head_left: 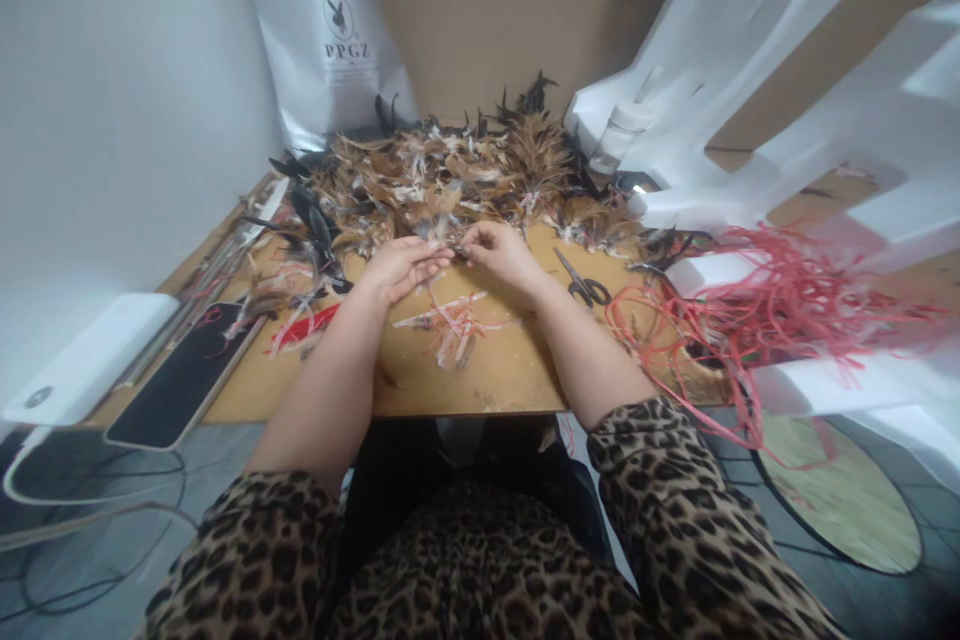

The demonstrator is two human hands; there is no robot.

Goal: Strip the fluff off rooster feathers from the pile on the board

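Note:
Above the near part of the wooden table, my left hand [409, 266] pinches a small brown and grey feather [438, 223] between thumb and fingers. My right hand [501, 256] is close beside it, thumb and forefinger pressed together near the feather's base. What those right fingertips hold is too small to make out. A large pile of brown feathers [450, 165] lies just beyond both hands. Below them sits a tangle of pink strips with feather bits [457, 328]. Black-handled scissors [589, 288] rest to the right of my right hand.
Pink ribbon strips [802, 295] heap at the right and hang over the table edge. A phone [184, 375] and a white power bank [94, 357] with a cable lie at left. A clear bottle [619, 135] stands at back right. Black feathers [315, 225] lie at left.

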